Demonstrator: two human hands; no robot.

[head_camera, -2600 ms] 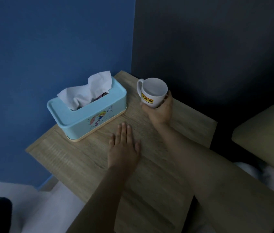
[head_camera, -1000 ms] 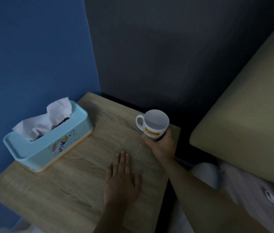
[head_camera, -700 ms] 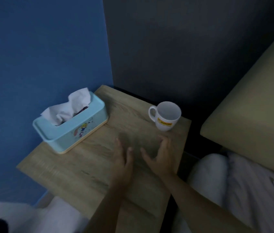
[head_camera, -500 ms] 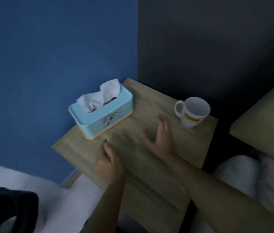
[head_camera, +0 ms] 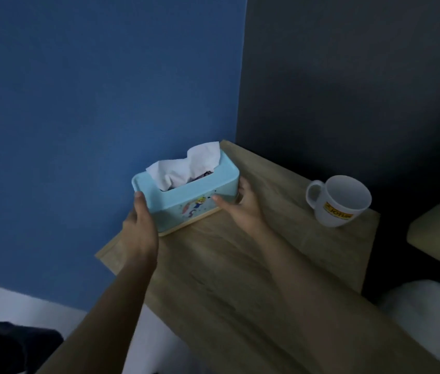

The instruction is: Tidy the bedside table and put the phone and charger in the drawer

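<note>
The light oak-grain wooden desk stands in the corner between a blue wall at 10 o'clock and a dark grey wall at 1 o'clock. On it, the pale blue rectangular plastic tissue box sits toward 11 o'clock, white tissue sticking out. The left hand and right hand press against its two ends, fingers curled. A white ceramic mug with a yellow label stands at 3 o'clock, well apart. Phone and charger aren't visible.
</note>
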